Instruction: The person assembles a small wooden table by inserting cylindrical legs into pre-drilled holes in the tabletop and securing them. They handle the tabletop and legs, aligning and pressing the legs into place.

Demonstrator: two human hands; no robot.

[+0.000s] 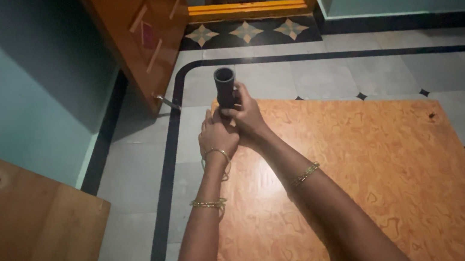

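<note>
A short dark tube [225, 86] stands upright at the far left corner of an orange patterned board [372, 177] lying on the tiled floor. My right hand [247, 116] wraps around the tube's lower part. Just beside it on the left, my left hand [216, 136] presses against the tube's base at the board's corner. Both wrists carry gold bangles. The bottom of the tube is hidden by my fingers.
A plain wooden board [23, 238] leans at the lower left by the teal wall. An open wooden door [139, 28] stands at the top, with a yellow threshold [246, 8] behind it. Grey floor tiles with a black border surround the board.
</note>
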